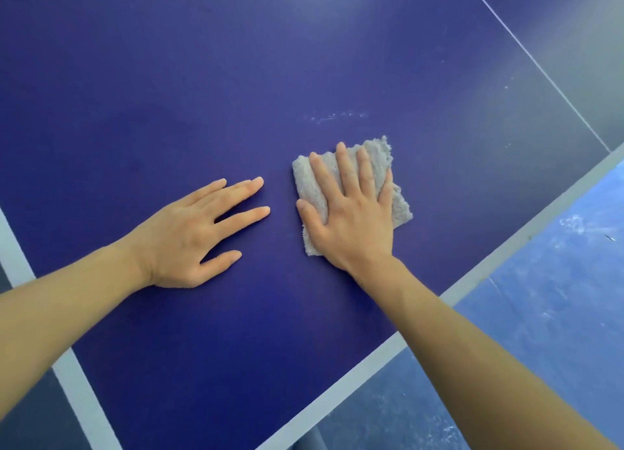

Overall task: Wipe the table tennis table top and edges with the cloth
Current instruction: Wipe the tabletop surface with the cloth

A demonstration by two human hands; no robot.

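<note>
Your right forearm (472,348) crosses the blue bench's (236,78) white edge; your right grip (351,209) presses straight fingers flat on the grey cloth (302,182) near that edge. Your left grip (199,233) lies flat, fingers spread, just beside the cloth.

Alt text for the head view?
A person's right hand presses a grey cloth flat on a blue table tennis table. The left hand rests open on the top beside it. Faint white smudges lie just beyond the cloth.

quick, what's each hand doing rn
left hand: open, flat on the table, holding nothing
right hand: open, pressing the cloth
</note>
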